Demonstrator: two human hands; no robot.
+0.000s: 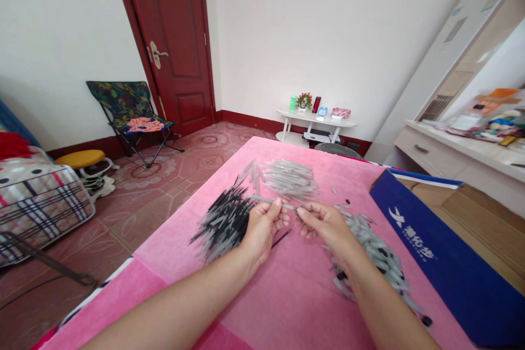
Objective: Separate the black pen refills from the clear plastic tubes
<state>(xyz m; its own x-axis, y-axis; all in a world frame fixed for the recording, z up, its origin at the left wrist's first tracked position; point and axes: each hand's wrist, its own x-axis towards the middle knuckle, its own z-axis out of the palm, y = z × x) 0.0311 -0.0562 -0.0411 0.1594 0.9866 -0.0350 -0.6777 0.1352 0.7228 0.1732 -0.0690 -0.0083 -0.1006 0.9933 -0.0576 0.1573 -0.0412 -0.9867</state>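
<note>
My left hand (pixel 264 224) is closed round a grey pen barrel (pixel 260 198) that sticks out to the left above the thumb. My right hand (pixel 324 224) is pinched on the same pen's other end, just right of the left hand. Both hover over a pink cloth-covered table (pixel 287 295). A pile of black pen refills (pixel 223 219) lies left of my left hand. A heap of clear grey barrels (pixel 289 178) lies behind the hands. Grey pen caps (pixel 377 254) are piled under and right of my right wrist. One thin black refill (pixel 282 238) lies between the hands.
An open blue cardboard box (pixel 443 262) stands at the table's right edge. Beyond are a tiled floor, a folding chair (pixel 131 115), a yellow stool (pixel 82 159), a red door (pixel 172 38), a small white table (pixel 315 120) and a white dresser (pixel 459 153).
</note>
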